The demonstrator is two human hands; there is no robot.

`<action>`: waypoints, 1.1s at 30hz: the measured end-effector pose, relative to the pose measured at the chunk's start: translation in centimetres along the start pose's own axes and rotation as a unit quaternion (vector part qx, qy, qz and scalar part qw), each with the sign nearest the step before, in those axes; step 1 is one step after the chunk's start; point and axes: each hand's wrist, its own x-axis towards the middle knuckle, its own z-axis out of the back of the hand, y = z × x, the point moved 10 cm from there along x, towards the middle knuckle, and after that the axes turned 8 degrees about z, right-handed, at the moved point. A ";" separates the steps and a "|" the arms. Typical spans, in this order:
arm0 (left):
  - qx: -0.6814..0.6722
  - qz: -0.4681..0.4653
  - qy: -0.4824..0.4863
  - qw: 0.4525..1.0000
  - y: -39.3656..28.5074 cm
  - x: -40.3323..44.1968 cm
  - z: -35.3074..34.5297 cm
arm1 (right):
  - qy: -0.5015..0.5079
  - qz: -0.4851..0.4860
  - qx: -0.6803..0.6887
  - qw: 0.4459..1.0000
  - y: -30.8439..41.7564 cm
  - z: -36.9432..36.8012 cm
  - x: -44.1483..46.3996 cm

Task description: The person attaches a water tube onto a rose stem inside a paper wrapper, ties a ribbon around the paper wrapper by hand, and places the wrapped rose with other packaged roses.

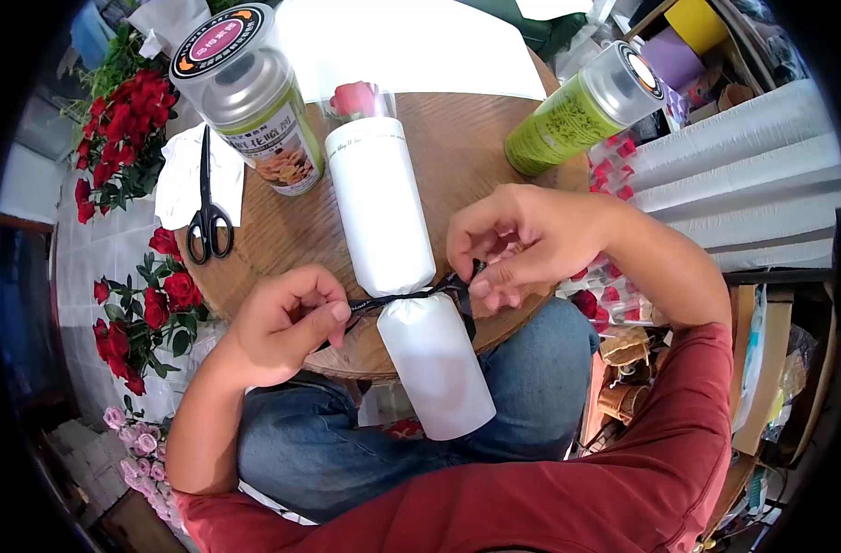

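A single red rose [354, 98] shows at the top of a white paper wrap [382, 203], which lies across the round wooden table and juts over its near edge. A black ribbon [404, 297] is drawn around the wrap's narrow waist, and below it the paper flares out again. My left hand [291, 323] pinches one end of the ribbon to the left of the wrap. On the other side, my right hand [517, 244] grips the ribbon between thumb and fingers. A dark loop or tail hangs beside that hand; its exact form is unclear.
Black scissors [208, 207] rest on white paper at the table's left. Two spray cans stand there, one at left [264, 120] and one at right [568, 120]. White sheets [411, 46] cover the far side. Red roses [130, 120] stand left of the wooden table [476, 138].
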 end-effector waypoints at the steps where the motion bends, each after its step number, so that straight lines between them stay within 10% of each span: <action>1: -0.002 -0.003 0.001 1.000 0.3 0.0 0.0 | -0.012 0.027 -0.043 0.999 0.5 0.3 0.1; 26: 0.136 -0.097 -0.018 0.986 -1.9 -0.4 -0.6 | 0.095 0.002 0.151 0.984 -1.8 -2.1 0.6; 33: 0.165 -0.077 -0.046 0.982 -1.8 -0.5 -0.2 | 0.040 0.061 -0.023 0.997 -2.2 0.5 1.0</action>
